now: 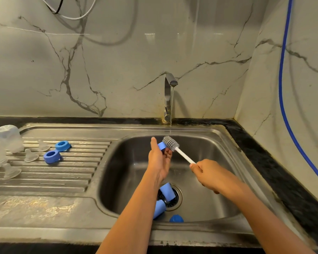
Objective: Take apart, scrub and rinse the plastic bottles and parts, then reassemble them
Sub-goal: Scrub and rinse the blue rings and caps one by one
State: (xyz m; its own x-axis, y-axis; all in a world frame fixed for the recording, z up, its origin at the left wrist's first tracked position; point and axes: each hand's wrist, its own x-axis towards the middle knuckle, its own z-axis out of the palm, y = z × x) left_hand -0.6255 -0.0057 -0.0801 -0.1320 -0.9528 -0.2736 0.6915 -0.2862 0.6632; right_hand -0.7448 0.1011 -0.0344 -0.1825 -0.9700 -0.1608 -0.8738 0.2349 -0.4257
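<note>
One brush [174,147] slants up-left, bristles touching the blue ring [161,145]. Right hand [206,172] curls round its handle; left hand [158,159] pinches the ring, fingers curled.

A steel tap [168,99] stands against the marble wall [117,70], and water [172,107] runs from it. The sink [209,191] is below the tap, with its ribbed drainboard [62,173] to the left. A blue hose [282,88] hangs to the right of the tap, and cables [70,16] hang high to its left.
</note>
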